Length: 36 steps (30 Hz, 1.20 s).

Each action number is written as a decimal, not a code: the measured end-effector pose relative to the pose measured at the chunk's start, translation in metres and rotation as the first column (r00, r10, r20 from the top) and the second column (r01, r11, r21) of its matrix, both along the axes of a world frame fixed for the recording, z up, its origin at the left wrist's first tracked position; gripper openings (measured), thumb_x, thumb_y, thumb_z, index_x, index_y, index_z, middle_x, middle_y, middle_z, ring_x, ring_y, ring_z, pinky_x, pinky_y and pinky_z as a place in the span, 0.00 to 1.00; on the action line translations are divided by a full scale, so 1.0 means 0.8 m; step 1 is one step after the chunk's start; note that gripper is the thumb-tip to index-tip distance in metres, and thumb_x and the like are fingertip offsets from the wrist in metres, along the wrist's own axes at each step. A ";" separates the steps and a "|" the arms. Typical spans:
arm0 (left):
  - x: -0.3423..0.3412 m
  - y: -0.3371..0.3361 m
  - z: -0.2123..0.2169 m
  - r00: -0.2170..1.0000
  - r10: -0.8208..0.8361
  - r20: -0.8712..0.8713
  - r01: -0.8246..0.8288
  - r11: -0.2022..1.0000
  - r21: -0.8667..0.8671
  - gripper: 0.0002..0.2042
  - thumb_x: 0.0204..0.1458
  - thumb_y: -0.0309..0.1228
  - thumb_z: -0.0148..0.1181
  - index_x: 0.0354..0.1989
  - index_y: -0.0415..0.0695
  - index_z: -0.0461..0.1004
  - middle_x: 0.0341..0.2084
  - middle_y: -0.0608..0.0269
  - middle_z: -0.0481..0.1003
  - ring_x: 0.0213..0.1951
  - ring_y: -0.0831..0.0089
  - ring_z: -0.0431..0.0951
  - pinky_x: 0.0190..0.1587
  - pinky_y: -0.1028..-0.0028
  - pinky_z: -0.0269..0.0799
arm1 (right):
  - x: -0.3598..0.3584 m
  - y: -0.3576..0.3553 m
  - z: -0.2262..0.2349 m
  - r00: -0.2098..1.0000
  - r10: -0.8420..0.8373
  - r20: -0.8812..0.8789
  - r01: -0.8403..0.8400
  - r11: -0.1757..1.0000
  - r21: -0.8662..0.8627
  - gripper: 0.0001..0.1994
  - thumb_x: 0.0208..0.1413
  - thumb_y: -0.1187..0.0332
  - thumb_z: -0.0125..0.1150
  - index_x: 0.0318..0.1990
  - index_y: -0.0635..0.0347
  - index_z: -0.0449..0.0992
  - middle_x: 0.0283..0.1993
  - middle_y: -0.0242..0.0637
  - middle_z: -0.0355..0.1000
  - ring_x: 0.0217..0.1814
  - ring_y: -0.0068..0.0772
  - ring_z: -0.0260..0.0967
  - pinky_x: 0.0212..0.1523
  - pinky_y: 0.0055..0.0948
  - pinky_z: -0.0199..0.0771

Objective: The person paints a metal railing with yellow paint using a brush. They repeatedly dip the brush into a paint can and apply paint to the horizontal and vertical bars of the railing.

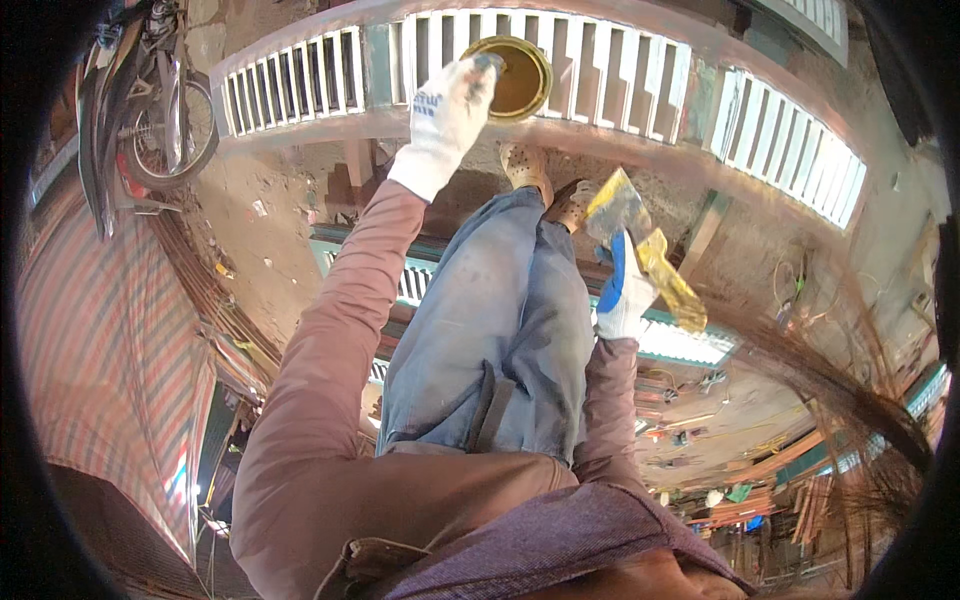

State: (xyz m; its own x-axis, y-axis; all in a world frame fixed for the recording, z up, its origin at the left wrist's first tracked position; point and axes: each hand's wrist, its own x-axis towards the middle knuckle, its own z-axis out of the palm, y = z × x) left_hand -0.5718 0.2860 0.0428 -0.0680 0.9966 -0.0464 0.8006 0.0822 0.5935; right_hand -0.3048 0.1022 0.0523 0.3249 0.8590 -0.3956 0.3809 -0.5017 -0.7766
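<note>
steady now: your left hand (447,110) in its white glove closes on the rim of the tin (507,77), up against the white railing (600,70). keep it level. your right hand (622,290) clasps the scraper (640,250), clear of your knees. open ground lies left, towards the motorbike (150,100).

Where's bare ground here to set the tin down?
Bare dirt lies between the motorbike and the shoes. More shows right of the putty knife, below the railing. Under the legs, stacked panels crowd it.
</note>
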 end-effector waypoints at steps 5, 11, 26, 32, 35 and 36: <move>-0.011 0.035 -0.009 0.984 0.163 -0.071 -0.170 0.980 -0.107 0.16 0.59 0.42 0.58 0.37 0.39 0.78 0.27 0.49 0.79 0.29 0.59 0.80 0.33 0.65 0.72 | -0.037 0.037 0.018 0.790 -0.390 -0.472 0.401 0.912 -0.083 0.14 0.58 0.72 0.63 0.50 0.69 0.78 0.47 0.37 0.75 0.44 0.24 0.73 0.45 0.26 0.77; -0.048 0.028 0.007 0.949 0.210 0.234 -0.211 0.977 -0.020 0.14 0.60 0.39 0.58 0.37 0.38 0.78 0.24 0.53 0.78 0.25 0.66 0.76 0.32 0.70 0.70 | -0.078 0.057 0.029 0.718 -0.448 -0.532 0.513 0.858 -0.029 0.14 0.58 0.75 0.63 0.50 0.70 0.76 0.48 0.39 0.75 0.45 0.24 0.74 0.47 0.24 0.76; -0.093 0.005 0.087 0.905 -0.298 0.303 0.221 0.939 0.263 0.09 0.57 0.24 0.58 0.45 0.37 0.76 0.32 0.52 0.78 0.31 0.60 0.80 0.34 0.72 0.73 | -0.303 0.157 -0.004 0.459 -0.736 -0.497 0.808 0.578 -0.109 0.17 0.58 0.69 0.64 0.53 0.68 0.74 0.49 0.39 0.74 0.44 0.25 0.72 0.46 0.28 0.73; -0.097 -0.024 0.068 0.753 -0.648 0.113 0.554 0.717 0.423 0.14 0.51 0.22 0.62 0.47 0.38 0.76 0.41 0.48 0.77 0.39 0.52 0.81 0.39 0.65 0.79 | -0.309 0.157 -0.006 0.244 -0.724 -0.645 0.860 0.469 -0.201 0.17 0.59 0.67 0.64 0.51 0.70 0.75 0.42 0.34 0.77 0.37 0.22 0.73 0.41 0.25 0.75; -0.097 -0.034 0.058 0.745 -0.659 0.101 0.590 0.722 0.361 0.16 0.47 0.21 0.64 0.47 0.40 0.76 0.43 0.50 0.77 0.42 0.53 0.80 0.42 0.64 0.78 | -0.298 0.156 0.004 0.159 -0.761 -0.629 0.815 0.460 -0.351 0.14 0.60 0.68 0.62 0.49 0.68 0.76 0.42 0.33 0.76 0.37 0.20 0.73 0.42 0.25 0.76; -0.098 -0.037 0.052 0.760 -0.643 0.093 0.585 0.739 0.334 0.18 0.45 0.21 0.65 0.47 0.41 0.76 0.43 0.52 0.77 0.44 0.55 0.79 0.45 0.64 0.77 | -0.297 0.149 -0.009 0.219 -0.700 -0.680 0.822 0.508 -0.258 0.14 0.60 0.69 0.62 0.50 0.68 0.76 0.43 0.34 0.76 0.40 0.21 0.74 0.43 0.26 0.77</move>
State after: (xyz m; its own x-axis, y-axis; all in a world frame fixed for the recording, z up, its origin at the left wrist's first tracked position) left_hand -0.6502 0.2568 0.0841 0.5445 0.7895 0.2832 0.4882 -0.5729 0.6584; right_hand -0.5421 0.2212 0.0450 0.5695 0.4074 -0.7139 -0.7372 -0.1310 -0.6629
